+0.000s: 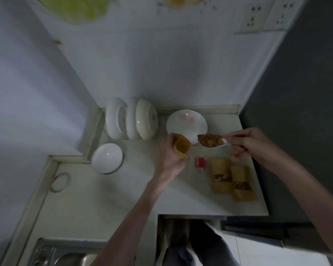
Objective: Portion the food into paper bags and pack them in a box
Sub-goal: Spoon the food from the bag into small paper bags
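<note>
Left hand (168,158) curled round open paper bag (181,146), held above counter (104,198). Right hand (246,144) pinches spoon (210,140) heaped with nuts, just beside bag mouth. Two filled bags (231,178) lie near counter's right edge, below my right hand.

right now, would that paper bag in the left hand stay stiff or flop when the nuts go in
Probably floppy: the bag is thin brown paper, and its mouth stays open only where the left hand grips it. It likely weighs little, so the spoon of nuts could tip it. The filled bags lie flat, not upright.
</note>
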